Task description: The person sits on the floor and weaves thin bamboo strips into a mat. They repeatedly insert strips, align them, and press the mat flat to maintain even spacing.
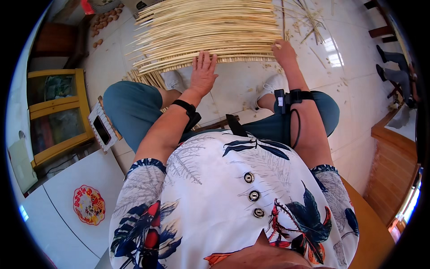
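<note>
A mat of long pale straw-coloured stalks, laid side by side, spreads in front of my knees. My left hand lies on its near edge with the fingers stretched out, the tips resting on the nearest stalks. At the right end of those stalks, my right hand is closed, thumb and fingers pinched together. What sits in that pinch is too small to make out. Under the near edge, short cut ends show in a row. More stalks stick out below the mat at its left corner, beside my shoe.
Loose stalks and scraps litter the tiled floor at the right. Round brown things lie at the far left. A phone rests on a small stand by my left knee, near a yellow-framed cabinet. Another person's legs show at the far right.
</note>
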The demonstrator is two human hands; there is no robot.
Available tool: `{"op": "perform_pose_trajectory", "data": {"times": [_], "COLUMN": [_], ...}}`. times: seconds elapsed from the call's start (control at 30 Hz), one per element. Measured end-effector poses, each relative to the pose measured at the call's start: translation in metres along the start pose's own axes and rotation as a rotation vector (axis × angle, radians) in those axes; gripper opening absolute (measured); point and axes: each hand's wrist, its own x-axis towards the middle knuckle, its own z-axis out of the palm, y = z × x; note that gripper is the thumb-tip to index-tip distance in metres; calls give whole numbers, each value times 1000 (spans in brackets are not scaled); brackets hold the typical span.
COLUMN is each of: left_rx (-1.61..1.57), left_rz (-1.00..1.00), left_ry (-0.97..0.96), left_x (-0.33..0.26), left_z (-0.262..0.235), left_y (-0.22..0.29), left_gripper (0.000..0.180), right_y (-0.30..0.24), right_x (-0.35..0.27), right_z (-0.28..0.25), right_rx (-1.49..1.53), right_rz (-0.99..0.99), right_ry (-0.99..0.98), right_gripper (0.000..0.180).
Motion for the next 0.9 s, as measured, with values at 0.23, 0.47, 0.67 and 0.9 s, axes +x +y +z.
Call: {"op": "perform_pose_trajectory", "data": {"times": [0.23,0.47,0.67,0.9], "left_rx": [0,-17,-20,-33], "left_rz": [13,32,16,-7], "left_ry": [-71,-99,-113,-129], "left_x": [3,9,10,9], "left_z": [-7,-9,-9,-13], "left_y": [0,-5,-3,-3], "left_gripper": [79,81,82,81], "right_y": [-28,-34,-38,-55], "right_x": [-27,-26,-21,-30], "right_z": [24,23,14,10], "right_rx": [-49,-121,-74,-215], "right_rz": [-373,-370,-339,-428], "right_ry": [-161,-181,-162,-330], "right_gripper": [13,19,18,16]}}
